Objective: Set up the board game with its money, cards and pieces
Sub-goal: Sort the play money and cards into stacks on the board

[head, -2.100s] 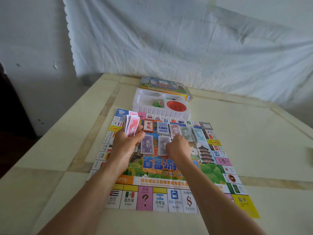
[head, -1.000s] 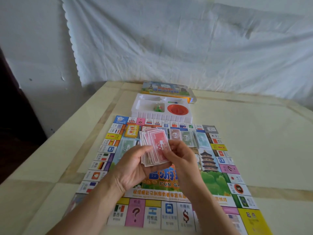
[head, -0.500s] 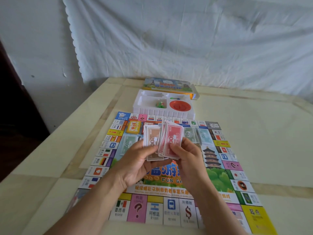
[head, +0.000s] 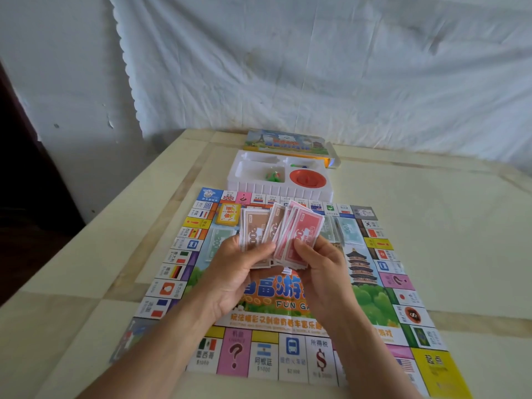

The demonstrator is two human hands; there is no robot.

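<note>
The colourful game board point(head: 178, 289) lies flat on the table in front of me. Above its middle my left hand point(head: 239, 275) holds a fan of brown paper notes point(head: 254, 230), thumb across their lower edge. My right hand point(head: 319, 269) pinches a bunch of red notes point(head: 302, 234) fanned beside the brown ones. On the board lie a yellow card deck point(head: 229, 214), a green note pile point(head: 220, 240) on the left and pale green and blue note piles point(head: 348, 230) on the right.
A white plastic tray point(head: 247, 185) stands just beyond the board, holding a red round piece point(head: 308, 177) and small green pieces point(head: 272, 175). The box lid point(head: 285, 144) lies behind it. A white cloth hangs on the wall; the table's left edge drops to a dark floor.
My hands lifted from the board and came together over its middle. The single stack in my left hand has been split: brown notes stay left, red notes are drawn off to the right.
</note>
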